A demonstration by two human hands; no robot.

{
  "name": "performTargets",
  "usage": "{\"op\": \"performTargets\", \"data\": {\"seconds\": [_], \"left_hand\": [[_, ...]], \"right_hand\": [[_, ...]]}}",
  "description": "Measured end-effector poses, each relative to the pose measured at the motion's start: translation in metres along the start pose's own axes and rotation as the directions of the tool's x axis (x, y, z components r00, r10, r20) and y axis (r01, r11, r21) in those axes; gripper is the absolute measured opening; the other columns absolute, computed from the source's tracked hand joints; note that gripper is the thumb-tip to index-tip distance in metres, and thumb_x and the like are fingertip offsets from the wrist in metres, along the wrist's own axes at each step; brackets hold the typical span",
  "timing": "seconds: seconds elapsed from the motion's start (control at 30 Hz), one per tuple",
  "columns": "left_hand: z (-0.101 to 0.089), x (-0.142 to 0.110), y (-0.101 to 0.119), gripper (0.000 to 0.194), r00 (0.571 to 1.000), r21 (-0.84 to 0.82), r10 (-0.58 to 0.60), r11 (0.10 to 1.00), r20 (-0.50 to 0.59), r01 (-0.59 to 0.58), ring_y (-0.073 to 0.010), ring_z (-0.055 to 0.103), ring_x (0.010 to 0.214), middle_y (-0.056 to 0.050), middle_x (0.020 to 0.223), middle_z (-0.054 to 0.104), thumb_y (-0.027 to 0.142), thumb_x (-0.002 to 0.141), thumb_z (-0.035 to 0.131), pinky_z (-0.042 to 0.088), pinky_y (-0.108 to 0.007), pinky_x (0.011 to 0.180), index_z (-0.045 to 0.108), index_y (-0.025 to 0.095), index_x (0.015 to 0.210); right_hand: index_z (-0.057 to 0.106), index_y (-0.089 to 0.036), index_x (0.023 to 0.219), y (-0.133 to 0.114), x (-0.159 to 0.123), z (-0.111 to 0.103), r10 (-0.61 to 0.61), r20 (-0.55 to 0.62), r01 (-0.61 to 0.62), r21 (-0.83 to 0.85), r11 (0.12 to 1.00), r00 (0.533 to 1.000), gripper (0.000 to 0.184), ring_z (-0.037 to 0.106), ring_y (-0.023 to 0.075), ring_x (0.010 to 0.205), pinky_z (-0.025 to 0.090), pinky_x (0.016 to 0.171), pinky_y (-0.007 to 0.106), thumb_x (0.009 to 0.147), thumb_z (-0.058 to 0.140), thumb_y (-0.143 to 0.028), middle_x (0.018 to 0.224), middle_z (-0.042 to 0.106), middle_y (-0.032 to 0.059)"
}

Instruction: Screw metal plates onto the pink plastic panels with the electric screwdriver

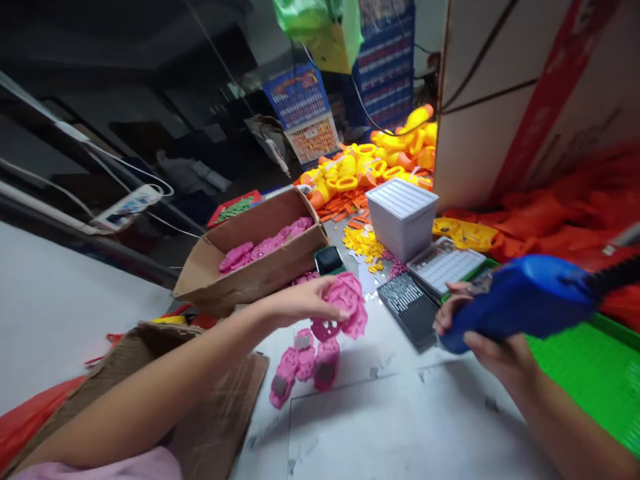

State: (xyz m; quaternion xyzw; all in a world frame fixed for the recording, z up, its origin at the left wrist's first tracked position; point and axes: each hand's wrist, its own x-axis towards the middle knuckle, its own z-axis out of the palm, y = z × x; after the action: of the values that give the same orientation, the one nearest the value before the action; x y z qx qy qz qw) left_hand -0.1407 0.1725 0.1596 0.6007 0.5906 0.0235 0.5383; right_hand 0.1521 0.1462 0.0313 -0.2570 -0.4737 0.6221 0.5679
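My left hand (320, 299) is closed on a pink plastic part (355, 308) with a round, moulded shape, held above the white table (400, 413). Just below it, several pink plastic pieces (305, 357) with grey patches lie on the table top. My right hand (507, 357) is wrapped around a blue electric screwdriver (530, 297), whose black cord runs off to the right. The tool's tip is hard to make out. Between my hands sits a black tray (420, 328) with rows of small metal pieces, probably screws.
A cardboard box (260, 283) of pink parts stands left of centre. Behind are a white container (403, 220), small yellow pieces (364, 243) and heaped yellow-orange parts (350, 170). At right lies a green basket (585, 367); an open cardboard box (220, 413) is at lower left.
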Motion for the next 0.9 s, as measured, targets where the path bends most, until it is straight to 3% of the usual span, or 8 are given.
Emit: {"op": "performTargets", "data": {"seconds": [0.07, 0.13, 0.3, 0.47, 0.63, 0.77, 0.9], "left_hand": [[0.035, 0.018, -0.012, 0.063, 0.988, 0.245, -0.134, 0.963, 0.07, 0.113, -0.0236, 0.062, 0.097, -0.007, 0.108, 0.064, 0.042, 0.061, 0.068, 0.051, -0.026, 0.068, 0.049, 0.02, 0.117], [0.062, 0.035, -0.02, 0.065, 0.975, 0.381, -0.198, 0.913, 0.104, 0.145, -0.026, 0.061, 0.099, -0.009, 0.112, 0.063, 0.04, 0.058, 0.07, 0.049, -0.026, 0.067, 0.051, 0.019, 0.116], [0.098, 0.054, -0.023, 0.061, 0.967, 0.482, -0.217, 0.866, 0.13, 0.13, -0.028, 0.06, 0.091, -0.01, 0.104, 0.064, 0.037, 0.054, 0.07, 0.041, -0.028, 0.06, 0.054, 0.017, 0.11], [0.1, 0.046, -0.022, 0.055, 0.98, 0.487, -0.18, 0.865, 0.084, 0.117, -0.0245, 0.06, 0.085, -0.007, 0.097, 0.064, 0.044, 0.058, 0.068, 0.038, -0.026, 0.057, 0.055, 0.018, 0.104], [0.094, 0.039, -0.03, 0.069, 0.988, 0.464, -0.157, 0.874, -0.008, 0.143, -0.022, 0.06, 0.08, -0.006, 0.102, 0.063, 0.038, 0.057, 0.069, 0.039, -0.025, 0.055, 0.049, 0.019, 0.12], [0.08, 0.038, -0.038, 0.05, 0.993, 0.436, -0.118, 0.893, -0.006, 0.108, -0.0193, 0.06, 0.079, -0.002, 0.094, 0.065, 0.036, 0.06, 0.069, 0.041, -0.024, 0.058, 0.059, 0.02, 0.106], [0.07, 0.04, -0.049, 0.043, 0.987, 0.464, -0.093, 0.874, -0.134, 0.145, -0.0186, 0.06, 0.075, -0.004, 0.092, 0.064, 0.038, 0.069, 0.062, 0.041, -0.024, 0.056, 0.056, 0.017, 0.106]], "right_hand": [[0.053, -0.029, 0.107, -0.006, 0.005, 0.008, 0.006, -0.017, -0.006, 0.029, 1.0, 1.0, 0.055, 0.06, 0.0198, 0.065, 0.052, 0.062, 0.036, 0.061, 0.081, -0.043, 0.073, 0.06, -0.0002], [0.056, -0.025, 0.099, -0.01, 0.009, 0.012, 0.026, -0.027, -0.025, 0.012, 1.0, 0.999, 0.051, 0.059, 0.0187, 0.063, 0.051, 0.061, 0.035, 0.06, 0.081, -0.046, 0.071, 0.059, 0.0002], [0.057, -0.022, 0.095, -0.014, 0.01, 0.009, 0.004, -0.067, -0.004, 0.006, 1.0, 0.998, 0.05, 0.059, 0.017, 0.064, 0.05, 0.06, 0.033, 0.058, 0.082, -0.046, 0.073, 0.061, 0.0002], [0.054, -0.025, 0.107, -0.016, 0.014, 0.004, -0.036, -0.128, 0.04, 0.026, 0.999, 0.991, 0.059, 0.06, 0.018, 0.062, 0.05, 0.059, 0.033, 0.058, 0.083, -0.042, 0.072, 0.063, -0.0014], [0.057, -0.027, 0.099, -0.017, 0.014, 0.004, -0.053, -0.129, 0.053, -0.002, 0.999, 0.99, 0.047, 0.06, 0.0188, 0.062, 0.051, 0.062, 0.036, 0.061, 0.081, -0.04, 0.074, 0.064, -0.0008], [0.055, -0.026, 0.104, -0.019, 0.013, 0.008, -0.023, -0.132, 0.021, -0.017, 1.0, 0.991, 0.058, 0.059, 0.0192, 0.062, 0.05, 0.059, 0.035, 0.057, 0.083, -0.043, 0.071, 0.063, -0.0011], [0.054, -0.024, 0.104, -0.018, 0.012, 0.01, -0.013, -0.117, 0.012, -0.008, 1.0, 0.993, 0.06, 0.059, 0.0176, 0.06, 0.05, 0.057, 0.033, 0.055, 0.084, -0.043, 0.07, 0.062, -0.0012]]}}
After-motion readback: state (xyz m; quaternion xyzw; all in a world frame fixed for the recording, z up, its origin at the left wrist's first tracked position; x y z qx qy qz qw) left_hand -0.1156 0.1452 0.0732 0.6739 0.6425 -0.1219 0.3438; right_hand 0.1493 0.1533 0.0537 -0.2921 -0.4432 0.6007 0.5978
